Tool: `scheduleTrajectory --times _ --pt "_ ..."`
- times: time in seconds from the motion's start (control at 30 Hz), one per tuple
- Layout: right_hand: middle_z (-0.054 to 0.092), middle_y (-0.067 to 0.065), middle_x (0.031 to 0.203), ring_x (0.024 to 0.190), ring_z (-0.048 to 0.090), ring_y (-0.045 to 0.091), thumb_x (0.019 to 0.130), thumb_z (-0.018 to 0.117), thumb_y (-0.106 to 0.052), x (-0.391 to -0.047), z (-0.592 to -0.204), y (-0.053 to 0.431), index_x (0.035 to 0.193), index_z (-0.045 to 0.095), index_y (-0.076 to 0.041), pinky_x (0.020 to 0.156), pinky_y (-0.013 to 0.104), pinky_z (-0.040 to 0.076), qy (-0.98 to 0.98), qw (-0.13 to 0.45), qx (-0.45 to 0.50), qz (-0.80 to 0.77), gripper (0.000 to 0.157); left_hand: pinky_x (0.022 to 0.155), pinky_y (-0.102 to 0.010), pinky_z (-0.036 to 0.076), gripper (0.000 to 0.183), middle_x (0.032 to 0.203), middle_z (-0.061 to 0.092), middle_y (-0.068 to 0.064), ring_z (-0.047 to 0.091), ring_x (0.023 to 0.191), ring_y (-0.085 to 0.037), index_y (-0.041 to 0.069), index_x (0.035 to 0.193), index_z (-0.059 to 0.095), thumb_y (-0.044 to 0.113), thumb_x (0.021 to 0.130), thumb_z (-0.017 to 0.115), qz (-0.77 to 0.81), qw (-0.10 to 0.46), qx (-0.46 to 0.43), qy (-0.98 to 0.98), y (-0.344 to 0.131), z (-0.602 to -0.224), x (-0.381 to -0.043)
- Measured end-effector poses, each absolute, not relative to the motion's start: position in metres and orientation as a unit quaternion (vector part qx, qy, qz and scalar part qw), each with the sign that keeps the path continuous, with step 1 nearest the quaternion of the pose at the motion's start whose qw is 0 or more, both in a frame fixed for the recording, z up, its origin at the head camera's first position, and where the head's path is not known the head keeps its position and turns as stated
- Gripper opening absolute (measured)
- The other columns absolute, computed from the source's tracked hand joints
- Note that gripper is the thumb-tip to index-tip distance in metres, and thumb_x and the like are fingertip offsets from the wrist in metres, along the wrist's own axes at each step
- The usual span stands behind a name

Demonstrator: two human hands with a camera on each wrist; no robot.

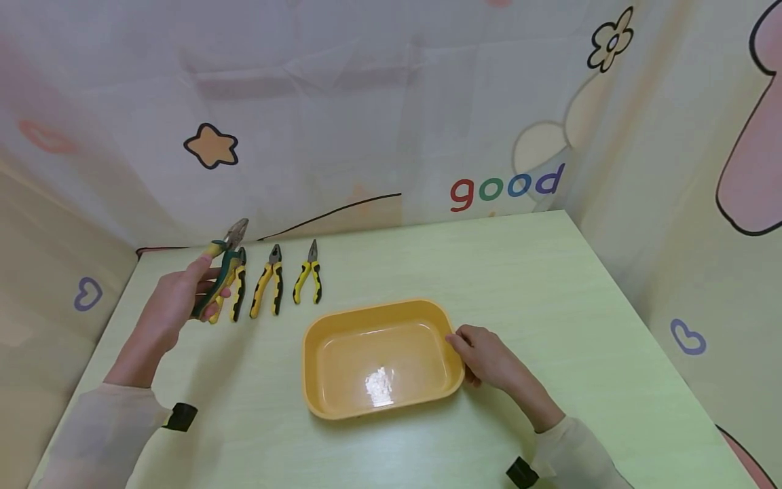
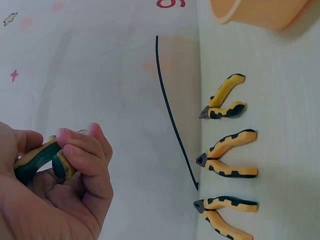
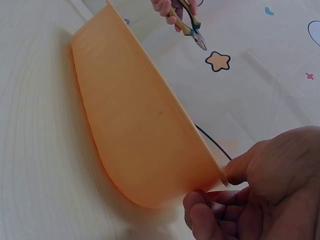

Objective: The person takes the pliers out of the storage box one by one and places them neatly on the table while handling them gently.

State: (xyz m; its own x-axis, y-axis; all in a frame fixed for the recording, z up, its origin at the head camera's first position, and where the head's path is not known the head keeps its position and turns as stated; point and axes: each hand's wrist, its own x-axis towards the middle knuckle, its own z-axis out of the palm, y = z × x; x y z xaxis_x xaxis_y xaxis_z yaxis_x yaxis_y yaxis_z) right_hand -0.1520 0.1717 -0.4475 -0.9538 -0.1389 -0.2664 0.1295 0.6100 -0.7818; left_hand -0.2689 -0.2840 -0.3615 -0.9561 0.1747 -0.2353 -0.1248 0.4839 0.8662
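Note:
My left hand [image 1: 171, 302] grips a pair of pliers [image 1: 236, 234] with green and yellow handles, held up over the table's far left with its metal nose pointing up and away. In the left wrist view, the fingers curl round the pliers' handles [image 2: 31, 167]. Three more pliers with yellow and black handles lie in a row: the left pliers [image 1: 239, 288], partly hidden behind the held pair, the middle pliers [image 1: 277, 285] and the smaller right pliers [image 1: 317, 288]. My right hand [image 1: 491, 356] pinches the right rim of a yellow-orange plastic tray [image 3: 130, 110], which has nothing in it.
The pale green table [image 1: 519, 272] meets a printed cloth backdrop [image 1: 342, 136] along its far edge. Side cloths [image 1: 647, 224] flank it left and right. The tray occupies the middle, nearer to me than the row of pliers.

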Motion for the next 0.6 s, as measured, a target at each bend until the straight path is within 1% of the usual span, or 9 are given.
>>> scheduleTrajectory --times 0.17,0.27,0.47,0.6 --pt "0.054 0.006 0.062 0.048 0.048 0.016 0.110 0.049 -0.021 -0.153 -0.447 0.171 0.094 0.057 0.001 0.049 0.028 0.044 0.885 0.153 0.000 -0.441 0.028 0.067 -0.030 0.051 0.084 0.095 0.065 -0.001 0.056 0.066 -0.014 -0.012 0.144 0.040 0.061 0.108 0.021 0.493 0.140 0.010 0.859 -0.294 -0.362 -0.270" --pt "0.054 0.006 0.062 0.048 0.048 0.016 0.110 0.049 -0.021 -0.153 -0.448 0.171 0.094 0.057 0.001 0.049 0.029 0.045 0.885 0.152 -0.001 -0.441 0.027 0.068 -0.029 0.052 0.085 0.096 0.065 0.000 0.057 0.067 -0.014 -0.012 0.145 0.040 0.062 0.108 0.021 0.487 0.138 0.005 0.862 -0.300 -0.362 -0.271" --pt "0.053 0.006 0.061 0.048 0.048 0.015 0.110 0.049 -0.021 -0.153 -0.449 0.172 0.094 0.057 0.000 0.049 0.030 0.045 0.885 0.150 -0.004 -0.441 0.028 0.066 -0.027 0.051 0.082 0.090 0.066 0.006 0.057 0.066 -0.013 -0.012 0.142 0.043 0.060 0.109 0.021 0.481 0.122 -0.007 0.868 -0.313 -0.364 -0.271" --pt "0.053 0.006 0.061 0.048 0.048 0.015 0.110 0.049 -0.021 -0.153 -0.450 0.172 0.093 0.057 0.000 0.049 0.030 0.044 0.884 0.149 -0.004 -0.442 0.029 0.065 -0.027 0.052 0.081 0.087 0.065 0.009 0.057 0.065 -0.012 -0.013 0.143 0.041 0.057 0.109 0.020 0.479 0.116 -0.016 0.870 -0.321 -0.366 -0.272"
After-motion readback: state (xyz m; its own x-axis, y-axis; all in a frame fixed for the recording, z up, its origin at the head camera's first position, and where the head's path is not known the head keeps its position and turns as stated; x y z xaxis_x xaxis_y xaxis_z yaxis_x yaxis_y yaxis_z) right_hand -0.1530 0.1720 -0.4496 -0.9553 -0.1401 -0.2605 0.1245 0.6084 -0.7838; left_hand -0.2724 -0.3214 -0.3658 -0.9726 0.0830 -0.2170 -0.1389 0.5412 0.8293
